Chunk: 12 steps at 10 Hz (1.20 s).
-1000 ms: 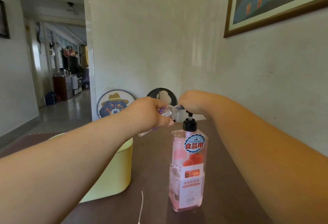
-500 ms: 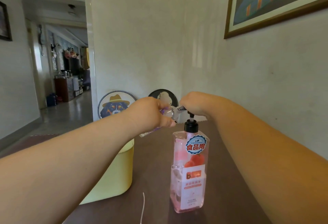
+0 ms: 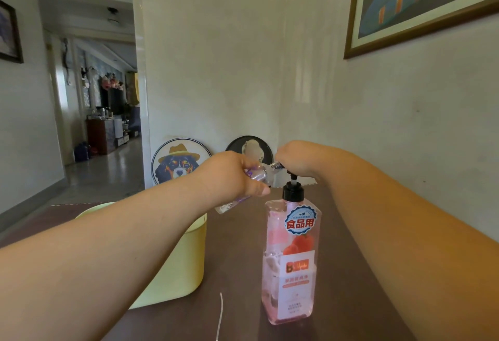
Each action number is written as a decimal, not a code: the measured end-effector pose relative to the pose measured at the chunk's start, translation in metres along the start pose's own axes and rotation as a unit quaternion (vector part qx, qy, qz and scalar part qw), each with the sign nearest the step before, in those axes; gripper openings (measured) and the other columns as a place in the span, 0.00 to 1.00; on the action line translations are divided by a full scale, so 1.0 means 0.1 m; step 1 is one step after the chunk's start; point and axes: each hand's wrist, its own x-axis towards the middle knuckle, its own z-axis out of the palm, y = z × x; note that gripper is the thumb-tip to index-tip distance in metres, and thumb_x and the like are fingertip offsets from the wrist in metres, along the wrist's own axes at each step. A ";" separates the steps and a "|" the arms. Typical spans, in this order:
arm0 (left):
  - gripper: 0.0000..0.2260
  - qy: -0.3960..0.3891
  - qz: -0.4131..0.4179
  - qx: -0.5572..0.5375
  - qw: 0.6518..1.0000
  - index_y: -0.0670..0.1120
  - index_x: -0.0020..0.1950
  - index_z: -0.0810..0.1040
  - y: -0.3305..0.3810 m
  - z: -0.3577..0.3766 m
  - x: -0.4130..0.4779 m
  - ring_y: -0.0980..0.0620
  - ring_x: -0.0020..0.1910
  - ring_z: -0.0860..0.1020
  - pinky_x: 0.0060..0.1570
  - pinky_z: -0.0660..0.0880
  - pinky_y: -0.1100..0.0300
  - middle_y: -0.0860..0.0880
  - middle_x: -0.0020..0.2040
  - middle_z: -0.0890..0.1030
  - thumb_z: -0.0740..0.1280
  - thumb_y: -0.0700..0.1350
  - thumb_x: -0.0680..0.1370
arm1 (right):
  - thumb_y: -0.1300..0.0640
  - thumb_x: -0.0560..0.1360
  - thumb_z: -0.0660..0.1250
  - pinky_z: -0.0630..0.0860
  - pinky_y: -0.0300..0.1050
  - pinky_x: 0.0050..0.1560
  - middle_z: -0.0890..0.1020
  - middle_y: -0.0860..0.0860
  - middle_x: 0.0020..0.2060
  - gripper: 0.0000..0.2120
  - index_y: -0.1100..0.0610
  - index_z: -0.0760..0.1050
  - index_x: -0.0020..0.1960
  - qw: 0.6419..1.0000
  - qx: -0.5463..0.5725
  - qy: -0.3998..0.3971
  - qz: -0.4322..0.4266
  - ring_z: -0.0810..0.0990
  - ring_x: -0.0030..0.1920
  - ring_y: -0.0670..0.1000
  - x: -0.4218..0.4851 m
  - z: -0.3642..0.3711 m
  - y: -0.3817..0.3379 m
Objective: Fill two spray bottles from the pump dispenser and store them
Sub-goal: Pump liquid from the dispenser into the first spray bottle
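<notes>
**Head view.** A pink pump dispenser [image 3: 291, 259] stands upright on the dark brown worktop [image 3: 356, 300]. The right hand [image 3: 294, 158] sits on top of the dispenser, its fingers curled down over the black pump head. Most of the pump head is hidden beneath them, and only the black stem and collar show below the hand.

The left hand [image 3: 232, 176] grips a small clear spray bottle [image 3: 258, 176] with purple markings, fingers and thumb wrapped round its body. The bottle is held above the worktop and tilted. Its base points low and to the left, and its threaded neck is raised close against the spout under the right hand. Whether liquid is passing cannot be told.

A pale yellow tub [image 3: 175, 273] stands on the worktop to the left of the dispenser, partly behind the left forearm. A thin white cord [image 3: 221, 313] lies near the front edge. A round dog plaque [image 3: 178, 164] and a dark round plaque [image 3: 252, 147] lean against the wall beyond the hands.
</notes>
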 end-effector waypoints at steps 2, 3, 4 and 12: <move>0.27 -0.032 0.002 -0.018 0.999 0.53 0.71 0.71 -0.02 0.09 -0.01 0.51 0.55 0.79 0.54 0.71 0.63 0.49 0.59 0.81 0.71 0.54 0.72 | 0.61 0.81 0.52 0.69 0.46 0.50 0.76 0.60 0.62 0.16 0.64 0.72 0.64 0.998 -0.035 -0.019 -0.040 0.73 0.50 0.56 0.02 0.15 0.05; 0.28 -0.035 0.002 -0.009 0.999 0.54 0.71 0.71 -0.03 0.09 0.00 0.50 0.59 0.78 0.56 0.71 0.62 0.49 0.62 0.80 0.71 0.55 0.72 | 0.64 0.81 0.54 0.71 0.44 0.50 0.78 0.59 0.60 0.14 0.65 0.72 0.64 1.000 -0.017 -0.017 -0.004 0.74 0.49 0.55 -0.02 0.17 0.03; 0.28 -0.030 -0.001 0.009 1.000 0.55 0.71 0.71 0.00 0.03 -0.01 0.49 0.59 0.78 0.52 0.70 0.63 0.49 0.61 0.80 0.71 0.56 0.72 | 0.64 0.81 0.55 0.72 0.44 0.51 0.78 0.59 0.60 0.14 0.65 0.71 0.64 1.000 -0.021 -0.017 -0.010 0.75 0.50 0.55 -0.02 0.10 0.02; 0.27 -0.044 -0.007 0.013 0.999 0.55 0.70 0.72 0.00 0.05 -0.02 0.49 0.58 0.79 0.55 0.72 0.62 0.49 0.61 0.80 0.71 0.55 0.72 | 0.64 0.80 0.56 0.74 0.45 0.57 0.78 0.60 0.60 0.14 0.65 0.70 0.64 0.994 -0.090 -0.027 -0.060 0.78 0.57 0.57 0.04 0.19 0.03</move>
